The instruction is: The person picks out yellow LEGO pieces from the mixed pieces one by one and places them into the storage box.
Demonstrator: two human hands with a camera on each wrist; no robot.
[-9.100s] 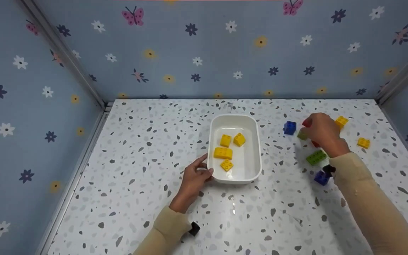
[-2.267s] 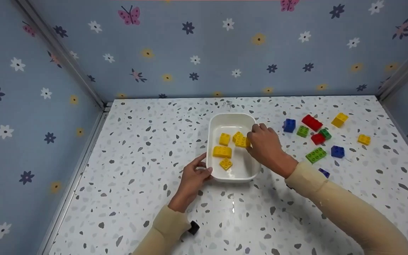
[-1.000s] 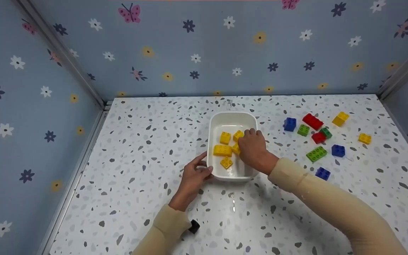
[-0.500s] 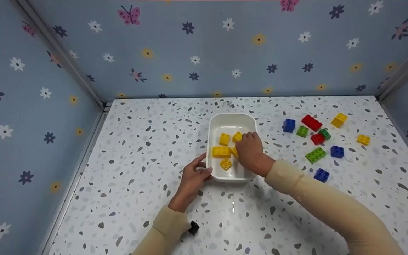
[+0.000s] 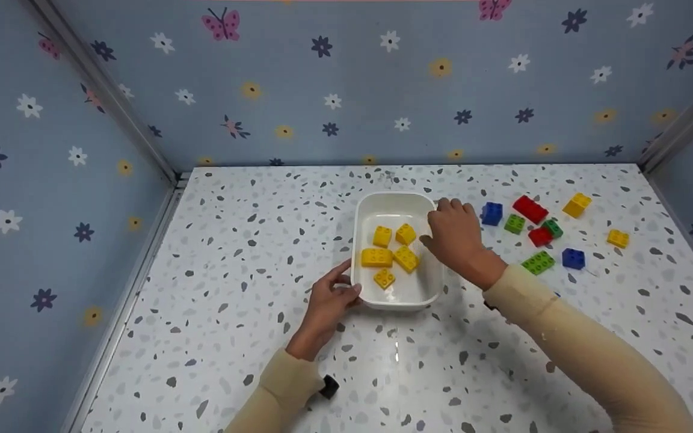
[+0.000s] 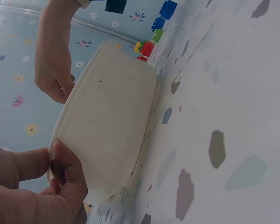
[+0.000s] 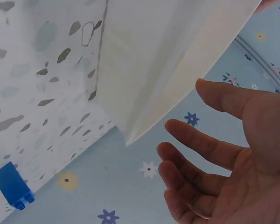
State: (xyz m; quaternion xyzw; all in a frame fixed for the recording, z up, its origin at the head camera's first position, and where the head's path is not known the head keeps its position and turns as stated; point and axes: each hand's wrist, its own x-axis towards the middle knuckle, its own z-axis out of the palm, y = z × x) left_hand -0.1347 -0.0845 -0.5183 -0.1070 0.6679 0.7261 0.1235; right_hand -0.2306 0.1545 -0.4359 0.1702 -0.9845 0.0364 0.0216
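Observation:
A white plastic tub (image 5: 431,288) stands on the table with several yellow toy bricks (image 5: 406,258) lying on its floor. My left hand (image 5: 328,304) holds the near left part of its rim; the left wrist view shows thumb and fingers (image 6: 67,163) pinching that rim. Over the tub's right side is my right hand (image 5: 458,234), its fingers relaxed and spread apart. In the right wrist view nothing sits between the right thumb and fingers (image 7: 205,144), which are beside the tub's wall (image 7: 144,70).
Right of the tub lie loose bricks: blue (image 5: 492,213), red (image 5: 530,208), green (image 5: 538,263) and yellow ones (image 5: 577,205). My right sleeve (image 5: 569,337) nearly hides another blue brick. A patterned wall (image 5: 346,84) rises behind the table, with side panels left and right.
My right hand has carried a yellow brick into the tub, let go of it beside the others, and lifted back toward the right rim. The left hand stays on the rim.

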